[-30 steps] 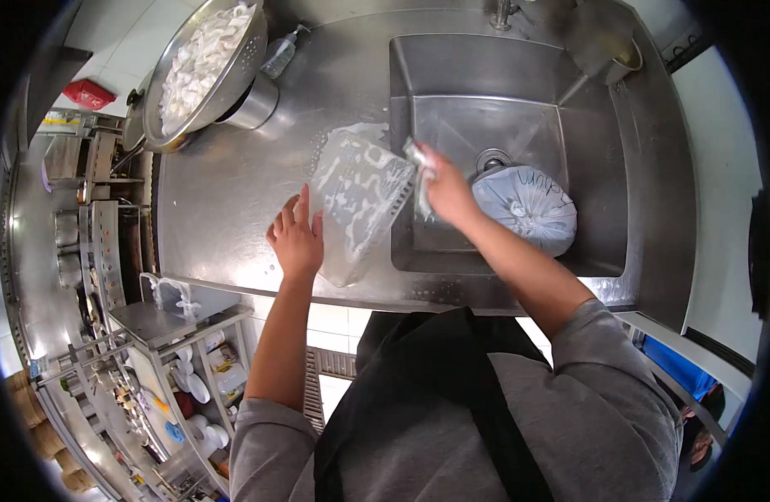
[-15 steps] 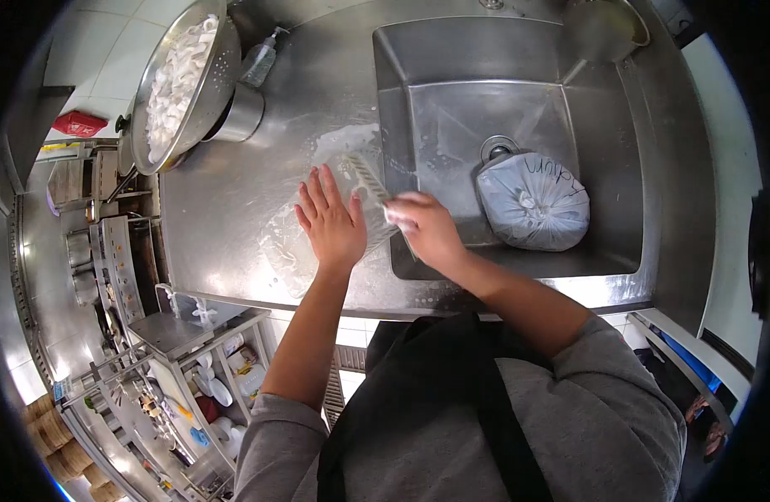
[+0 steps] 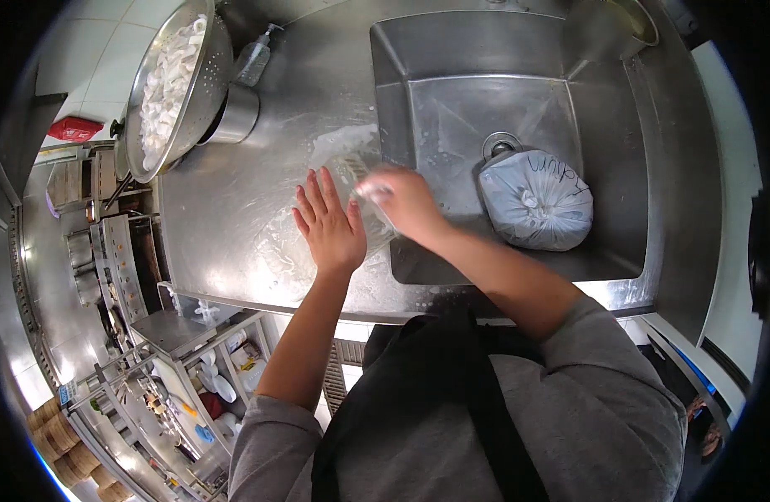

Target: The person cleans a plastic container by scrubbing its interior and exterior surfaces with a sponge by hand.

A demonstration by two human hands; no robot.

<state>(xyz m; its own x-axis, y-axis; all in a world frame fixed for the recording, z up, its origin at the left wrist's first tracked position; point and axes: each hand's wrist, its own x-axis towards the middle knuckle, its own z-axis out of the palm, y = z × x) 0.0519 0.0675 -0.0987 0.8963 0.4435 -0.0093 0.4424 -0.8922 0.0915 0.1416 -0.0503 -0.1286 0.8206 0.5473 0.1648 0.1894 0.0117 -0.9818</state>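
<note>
My left hand point(image 3: 333, 230) lies flat with its fingers spread on a clear, wet plastic sheet or bag point(image 3: 289, 251) on the steel counter point(image 3: 209, 201). Close to its right, my right hand point(image 3: 406, 201) is closed around a whitish crumpled cloth point(image 3: 374, 191), partly blurred, over the sheet's upper right part. Soapy wet patches show around the sheet. A tied white bag with dark writing point(image 3: 537, 201) sits in the sink point(image 3: 452, 125), beside the drain.
A colander point(image 3: 202, 109) of white pieces rests by a steel pot point(image 3: 237, 115) at the upper left. Behind stands a clear pump bottle point(image 3: 253, 60). Another metal container point(image 3: 640, 25) is at the upper right. Shelving point(image 3: 180, 322) stands lower left.
The plastic sheet has shifted left and down, away from the sink edge. My left hand has moved right onto it. My right hand has moved left with the cloth, nearer my left hand.
</note>
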